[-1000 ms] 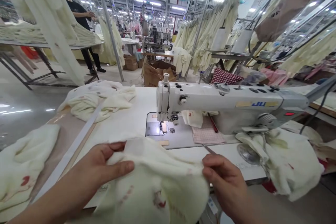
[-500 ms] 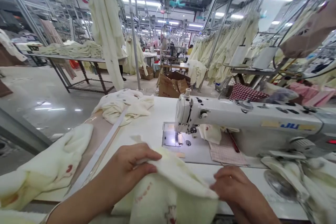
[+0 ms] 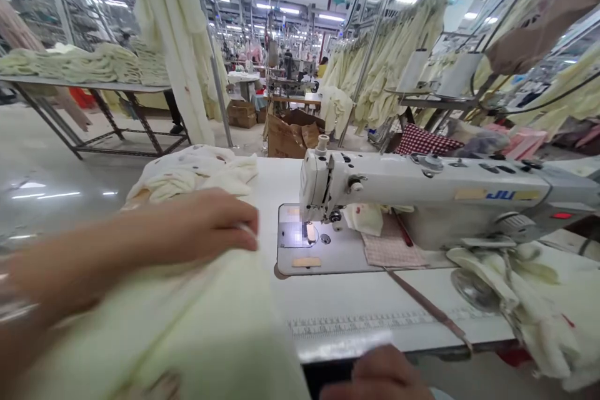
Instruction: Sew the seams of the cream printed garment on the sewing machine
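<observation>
My left hand (image 3: 225, 219) is closed on the upper edge of a pale yellow garment (image 3: 206, 325), which hangs from it towards me. Motion smears the garment's lower part, and a small brown print shows near the bottom. Low in the view, my right hand (image 3: 379, 375) is blurred and cut off by the frame, in front of the table edge; its fingertips are hidden. Ahead of both hands stands a white sewing machine (image 3: 422, 187), its needle area lit above the metal plate (image 3: 300, 262).
A pile of pale garments (image 3: 187, 169) lies at the table's back left. Right of the needle are pink checked cloth (image 3: 394, 247) and a brown strip (image 3: 431, 303). More pale cloth (image 3: 539, 300) hangs over the right edge. A printed ruler (image 3: 356, 323) runs along the front.
My left hand has moved left and up, pulling the garment off the table front. My right hand has dropped down to the bottom edge, away from the garment's corner. The view has shifted.
</observation>
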`<control>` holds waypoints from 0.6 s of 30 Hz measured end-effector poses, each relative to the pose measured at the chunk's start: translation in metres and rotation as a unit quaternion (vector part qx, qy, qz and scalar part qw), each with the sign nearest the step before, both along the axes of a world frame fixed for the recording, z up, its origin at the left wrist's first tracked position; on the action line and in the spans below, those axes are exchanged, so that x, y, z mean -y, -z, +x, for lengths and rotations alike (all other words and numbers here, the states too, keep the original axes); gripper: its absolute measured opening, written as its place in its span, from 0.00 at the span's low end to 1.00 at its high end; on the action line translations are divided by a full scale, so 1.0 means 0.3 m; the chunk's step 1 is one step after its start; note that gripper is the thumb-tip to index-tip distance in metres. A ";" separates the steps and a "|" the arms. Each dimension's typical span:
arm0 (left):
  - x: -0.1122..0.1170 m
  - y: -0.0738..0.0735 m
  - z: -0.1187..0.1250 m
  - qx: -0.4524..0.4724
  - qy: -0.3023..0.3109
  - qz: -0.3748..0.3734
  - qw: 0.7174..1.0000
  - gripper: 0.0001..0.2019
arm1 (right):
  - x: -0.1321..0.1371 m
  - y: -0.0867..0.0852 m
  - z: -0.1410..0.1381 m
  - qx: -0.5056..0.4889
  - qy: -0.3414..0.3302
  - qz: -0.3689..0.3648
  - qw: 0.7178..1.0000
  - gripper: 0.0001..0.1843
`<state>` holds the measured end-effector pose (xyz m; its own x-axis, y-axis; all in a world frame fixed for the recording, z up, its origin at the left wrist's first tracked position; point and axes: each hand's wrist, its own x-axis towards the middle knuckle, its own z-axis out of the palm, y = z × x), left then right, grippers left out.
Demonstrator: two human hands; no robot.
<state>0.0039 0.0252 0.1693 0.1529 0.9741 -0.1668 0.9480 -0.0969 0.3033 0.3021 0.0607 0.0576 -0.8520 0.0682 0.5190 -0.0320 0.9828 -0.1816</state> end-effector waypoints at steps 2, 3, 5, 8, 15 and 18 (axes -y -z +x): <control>-0.134 0.090 0.027 -0.021 0.027 -0.017 0.999 0.05 | -0.013 0.059 -0.045 -0.044 -0.017 0.006 0.999 0.12; -0.188 0.148 0.046 -0.024 0.036 -0.022 0.999 0.04 | -0.025 0.082 -0.062 -0.063 -0.015 0.004 0.998 0.12; -0.259 0.258 0.073 -0.013 0.052 -0.028 0.998 0.02 | -0.052 0.119 -0.079 -0.077 -0.002 -0.006 0.997 0.13; -0.298 0.341 0.065 0.026 0.056 -0.053 0.997 0.05 | -0.082 0.154 -0.075 -0.048 -0.009 -0.025 0.998 0.12; -0.375 0.306 -0.004 0.049 0.005 -0.134 0.990 0.08 | -0.105 0.164 -0.054 -0.031 -0.024 -0.030 0.999 0.10; -0.371 0.333 0.031 0.015 -0.044 -0.086 0.995 0.08 | -0.101 0.166 -0.044 -0.025 -0.011 -0.044 0.999 0.11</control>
